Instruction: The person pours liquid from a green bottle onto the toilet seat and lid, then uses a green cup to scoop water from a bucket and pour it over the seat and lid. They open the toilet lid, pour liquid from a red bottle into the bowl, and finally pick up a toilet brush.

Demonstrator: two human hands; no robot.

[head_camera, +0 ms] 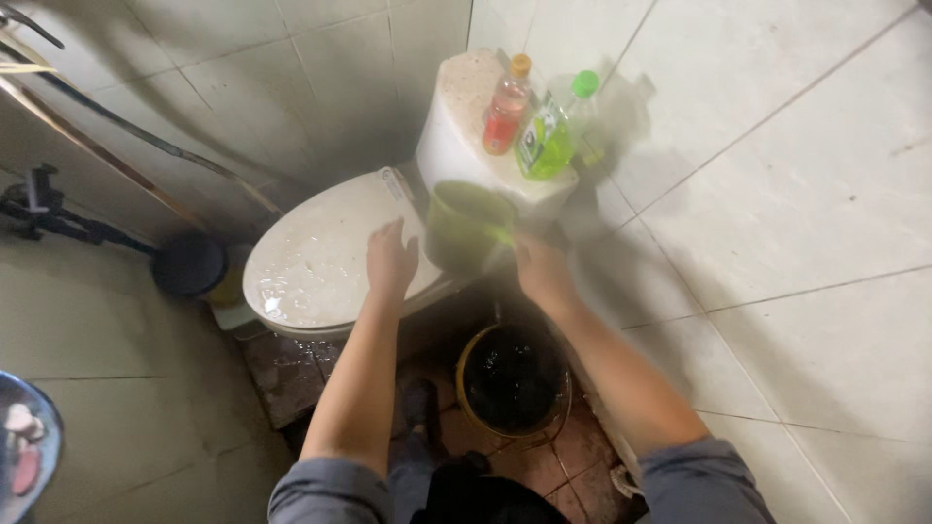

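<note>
My right hand closes its grip on the handle of a green scoop cup, blurred, held beside the tank above the dark bucket. The cup's long axis looks roughly upright, mouth up and tilted toward me. My left hand rests open, flat on the wet toilet lid. A level cup and braced left palm would limit spilling.
</note>
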